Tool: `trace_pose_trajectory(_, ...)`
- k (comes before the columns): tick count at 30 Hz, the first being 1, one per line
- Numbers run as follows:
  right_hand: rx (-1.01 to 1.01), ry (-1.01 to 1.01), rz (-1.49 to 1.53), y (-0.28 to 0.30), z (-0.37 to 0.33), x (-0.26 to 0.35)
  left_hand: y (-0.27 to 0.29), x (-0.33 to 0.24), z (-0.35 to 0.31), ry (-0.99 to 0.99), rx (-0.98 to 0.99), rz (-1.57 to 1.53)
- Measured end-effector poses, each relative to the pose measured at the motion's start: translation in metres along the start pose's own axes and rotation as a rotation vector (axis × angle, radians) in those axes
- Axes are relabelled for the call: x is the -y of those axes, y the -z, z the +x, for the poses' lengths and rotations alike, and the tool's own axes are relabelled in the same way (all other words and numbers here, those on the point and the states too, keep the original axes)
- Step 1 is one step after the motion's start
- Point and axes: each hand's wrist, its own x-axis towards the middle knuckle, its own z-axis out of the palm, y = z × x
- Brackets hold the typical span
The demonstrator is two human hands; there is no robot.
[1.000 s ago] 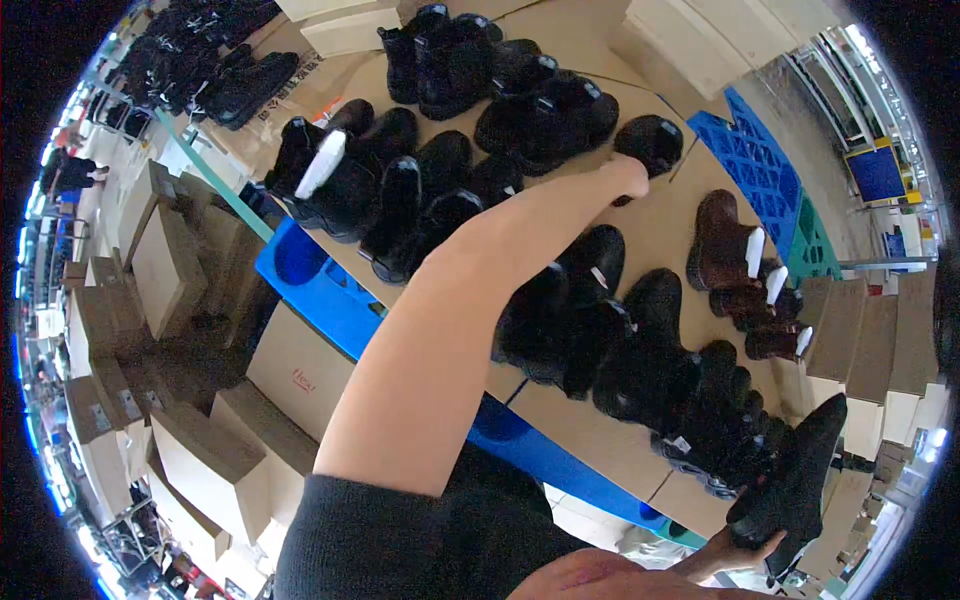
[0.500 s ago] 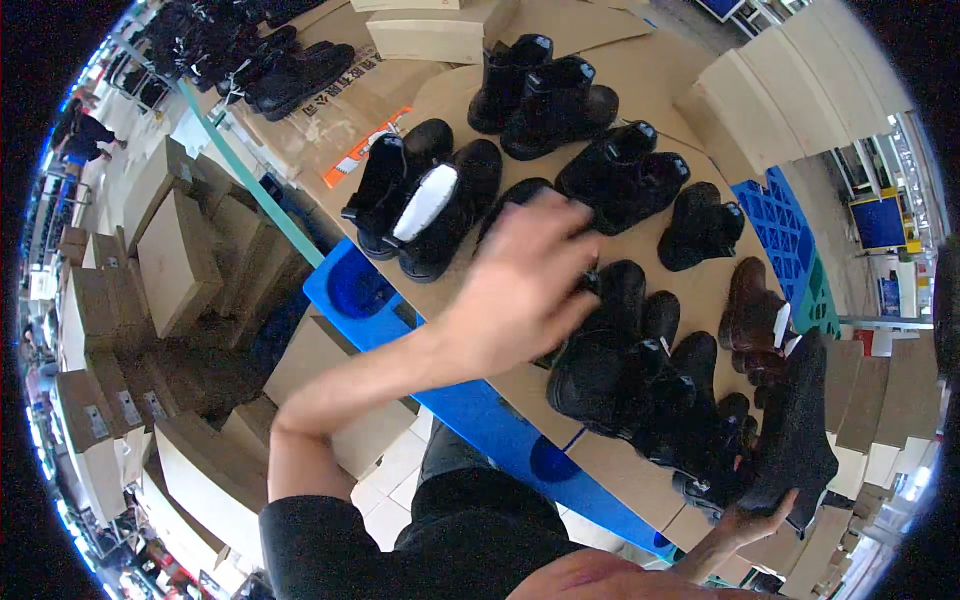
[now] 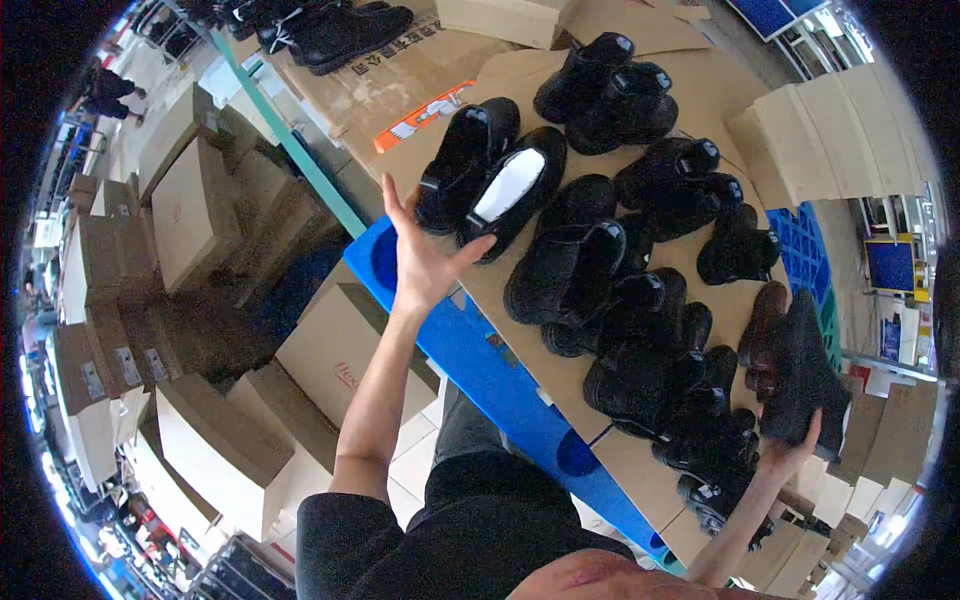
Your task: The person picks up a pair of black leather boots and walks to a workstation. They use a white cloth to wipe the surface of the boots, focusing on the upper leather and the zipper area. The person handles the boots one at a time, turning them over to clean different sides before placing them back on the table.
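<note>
My left hand (image 3: 425, 262) is spread, with thumb and fingers apart, at the heels of a pair of black shoes. It holds nothing; whether it touches them I cannot tell. One of them, a black shoe (image 3: 548, 165), shows a white insole (image 3: 512, 186); its mate, another black shoe (image 3: 456, 165), stands on its left. At the right end of the table, my right hand (image 3: 792, 455) grips a black boot (image 3: 802, 375) from below, tilted up. Several black boots (image 3: 565, 272) crowd the cardboard-covered top (image 3: 560, 375) between my hands.
A brown shoe (image 3: 765, 325) stands beside the held boot. More black shoes (image 3: 350, 35) lie on a carton at the far left. Stacked cardboard boxes (image 3: 195, 225) fill the left side, and others (image 3: 830, 130) stand far right. Blue pallet edging (image 3: 490, 375) runs along the near side.
My left hand has moved left from the middle boots to the shoe with the white insole, its fingers spreading. The view has shifted. My right hand still grips the black boot.
</note>
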Motion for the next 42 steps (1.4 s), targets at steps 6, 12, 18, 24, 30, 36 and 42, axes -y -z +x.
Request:
trace_pose_trajectory(6, -0.011, 0.022, -0.409, -0.060, 0.144, -0.040, -0.001, 0.006, 0.002, -0.004, -0.007, 0.024)
trace_pose_trajectory(12, 0.155, 0.748, -1.155, -0.003, 0.274, -0.168, -0.002, 0.002, 0.004, 0.027, 0.017, 0.069)
trace_pose_trajectory(18, 0.266, 0.209, -0.516, -0.014, 0.251, -0.185, 0.004, 0.009, 0.003, 0.037, -0.014, 0.106)
trace_pose_trajectory(24, 0.192, 0.216, -0.683, -0.034, 0.225, -0.173, 0.001, 0.003, 0.005, 0.005, 0.008, 0.140)
trace_pose_trajectory(30, 0.389, -0.179, -0.863, -0.052, 0.180, -0.126, 0.000, 0.017, 0.005, -0.030, 0.020, -0.001)
trace_pose_trajectory(36, 0.389, -0.220, -0.797, -0.040, 0.112, -0.093, 0.009, -0.007, -0.015, 0.034, -0.082, 0.101)
trace_pose_trajectory(42, 0.404, -0.208, -0.581, -0.009, 0.037, -0.049, 0.009, -0.039, -0.026, -0.125, -0.158, 0.001)
